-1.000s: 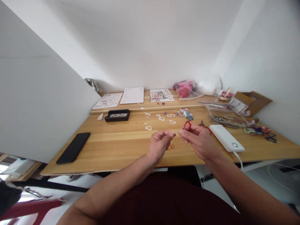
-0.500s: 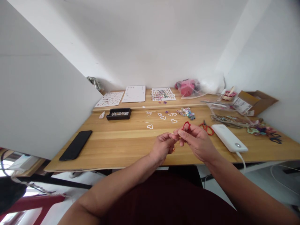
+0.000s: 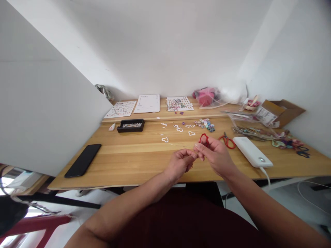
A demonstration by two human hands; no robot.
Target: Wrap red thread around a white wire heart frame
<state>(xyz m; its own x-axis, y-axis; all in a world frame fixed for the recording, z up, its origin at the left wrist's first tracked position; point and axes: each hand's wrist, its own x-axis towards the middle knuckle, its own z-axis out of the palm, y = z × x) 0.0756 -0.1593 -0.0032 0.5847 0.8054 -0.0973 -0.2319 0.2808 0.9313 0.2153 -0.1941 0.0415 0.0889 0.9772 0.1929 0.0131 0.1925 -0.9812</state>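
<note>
At the middle of the table's front part, my two hands meet fingertip to fingertip. My right hand is closed, and a thin red loop sticks up from its fingers; its kind is unclear. My left hand pinches just left of it, and whatever lies between its fingertips is too small to make out. Beyond them lie several white cut-out outlines and a cluster of coloured beads. Red-handled scissors rest on the wood to the right of my right hand.
A white power bank with a cable lies at right, near a plastic bag of sticks and an open cardboard box. At left are a black phone and a black tray. Patterned sheets lie along the back.
My hands have shifted slightly; the left fingertips are now lower against the right ones. An orange bit seen under my left hand before no longer shows clearly. The red loop stays in my right hand.
</note>
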